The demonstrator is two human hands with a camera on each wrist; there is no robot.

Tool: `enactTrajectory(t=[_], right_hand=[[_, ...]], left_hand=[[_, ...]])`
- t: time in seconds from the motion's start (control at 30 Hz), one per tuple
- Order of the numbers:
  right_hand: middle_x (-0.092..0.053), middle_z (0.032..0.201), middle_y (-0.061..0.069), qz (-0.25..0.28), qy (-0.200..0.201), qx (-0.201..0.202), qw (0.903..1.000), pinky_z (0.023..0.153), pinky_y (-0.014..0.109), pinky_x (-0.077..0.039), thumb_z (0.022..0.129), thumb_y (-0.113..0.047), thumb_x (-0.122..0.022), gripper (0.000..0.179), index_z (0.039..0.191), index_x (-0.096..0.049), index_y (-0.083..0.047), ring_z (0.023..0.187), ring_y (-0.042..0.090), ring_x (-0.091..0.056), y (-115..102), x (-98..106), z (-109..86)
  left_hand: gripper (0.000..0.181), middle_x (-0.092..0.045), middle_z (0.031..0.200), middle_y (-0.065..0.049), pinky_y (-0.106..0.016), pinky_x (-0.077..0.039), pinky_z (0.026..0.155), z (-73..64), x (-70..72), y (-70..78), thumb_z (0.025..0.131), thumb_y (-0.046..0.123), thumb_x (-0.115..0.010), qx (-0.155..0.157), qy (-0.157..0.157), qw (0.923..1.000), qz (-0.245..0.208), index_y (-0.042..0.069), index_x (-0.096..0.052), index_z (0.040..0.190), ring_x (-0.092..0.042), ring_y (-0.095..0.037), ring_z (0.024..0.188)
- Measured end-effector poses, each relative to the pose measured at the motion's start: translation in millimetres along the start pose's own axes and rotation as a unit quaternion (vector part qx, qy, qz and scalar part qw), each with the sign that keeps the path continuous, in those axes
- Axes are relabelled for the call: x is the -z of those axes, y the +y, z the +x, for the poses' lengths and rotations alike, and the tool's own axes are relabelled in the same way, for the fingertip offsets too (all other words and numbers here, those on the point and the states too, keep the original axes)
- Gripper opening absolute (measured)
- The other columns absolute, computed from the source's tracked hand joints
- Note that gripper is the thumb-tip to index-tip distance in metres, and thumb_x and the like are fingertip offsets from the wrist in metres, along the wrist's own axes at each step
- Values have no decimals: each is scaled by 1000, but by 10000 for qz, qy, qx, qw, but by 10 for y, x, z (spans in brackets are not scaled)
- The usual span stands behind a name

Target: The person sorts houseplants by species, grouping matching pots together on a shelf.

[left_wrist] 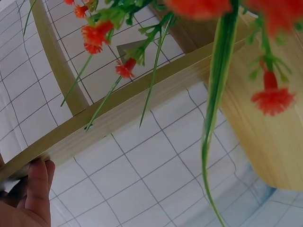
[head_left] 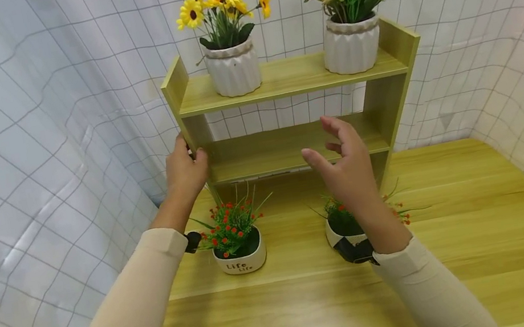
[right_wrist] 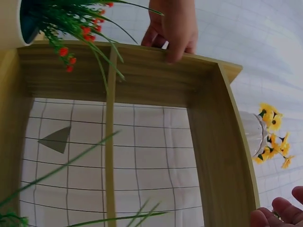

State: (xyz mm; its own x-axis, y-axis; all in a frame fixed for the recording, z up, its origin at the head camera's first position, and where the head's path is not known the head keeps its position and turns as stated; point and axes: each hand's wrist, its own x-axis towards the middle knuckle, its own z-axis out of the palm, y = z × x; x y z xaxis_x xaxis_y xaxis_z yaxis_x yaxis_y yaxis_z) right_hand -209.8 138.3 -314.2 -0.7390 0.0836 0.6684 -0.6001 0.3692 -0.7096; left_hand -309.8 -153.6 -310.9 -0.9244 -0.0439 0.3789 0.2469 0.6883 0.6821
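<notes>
Wooden shelf: the two-tier shelf (head_left: pixel 291 73) stands upright at the back of the worktop (head_left: pixel 288 321); its lower right part is partly covered by a forearm and greenery.
Left hand: the left hand (head_left: pixel 184 168) grips the shelf's left side panel, thumb on the near side; most of the fingers are hidden behind the wood, and the left wrist view catches only some of them at its corner.
Right hand: the right hand (head_left: pixel 347 163) holds nothing, thumb and fingers parted and bent, in front of the middle board; the right wrist view cuts it to a few fingertips, so whether it touches wood is hard to tell.
Yellow flowers: in a white fluted pot (head_left: pixel 234 70) on the top board, left side.
Mixed bouquet: in a second fluted pot (head_left: pixel 352 47), top board, right side; its highest blooms are cropped by the head view.
Red flowers, left: in an oval pot (head_left: pixel 242 262) lettered "Life", on the worktop before the shelf.
Red flowers, right: in another oval pot (head_left: pixel 332 235), largely covered by the right wrist and its black strap (head_left: pixel 354 250); any lettering is unreadable.
Gridded cloth: white cloth (head_left: pixel 9 142) behind and at both sides.
Dark triangle: a small triangular patch (right_wrist: pixel 57 140) shows through the shelf's lower opening; what it is, unclear.
</notes>
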Motion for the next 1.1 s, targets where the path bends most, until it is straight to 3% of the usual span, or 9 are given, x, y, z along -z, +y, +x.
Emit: enactTrajectory(t=[0.17,0.43,0.8,1.1], right_hand=[[-52,141,7,-63,130,19,9999,100,40,-46,91,-18,-74,58,142,-49,-3,130,18,-47,53,28,-196],[-54,138,8,121,73,36,9999,99,37,-46,89,-9,-75,54,137,-53,-1,127,20,-50,69,76,-493],[-56,135,10,555,-40,394,9977,95,37,-48,85,4,-70,50,133,-55,2,124,26,-52,98,162,-856],[-61,127,15,494,33,-77,9987,92,27,-48,85,8,-69,45,128,-60,1,112,18,-58,181,226,-1162]], left_hand=[[47,-61,130,-22,-49,-55,83,8,-14,33,101,23,-46,84,-15,9999,-129,7,-41,145,-63,-37,113],[44,-64,118,-28,-53,-52,86,135,6,66,100,25,-47,-192,441,9988,-105,-1,-49,136,-63,-41,107],[34,-63,119,-28,-54,-50,89,177,59,116,102,20,-42,-254,392,9989,-2,-2,-52,126,-61,-43,111],[36,-63,118,-29,-54,-49,87,182,5,109,103,23,-39,-86,406,9991,47,-1,-50,128,-61,-43,109]])
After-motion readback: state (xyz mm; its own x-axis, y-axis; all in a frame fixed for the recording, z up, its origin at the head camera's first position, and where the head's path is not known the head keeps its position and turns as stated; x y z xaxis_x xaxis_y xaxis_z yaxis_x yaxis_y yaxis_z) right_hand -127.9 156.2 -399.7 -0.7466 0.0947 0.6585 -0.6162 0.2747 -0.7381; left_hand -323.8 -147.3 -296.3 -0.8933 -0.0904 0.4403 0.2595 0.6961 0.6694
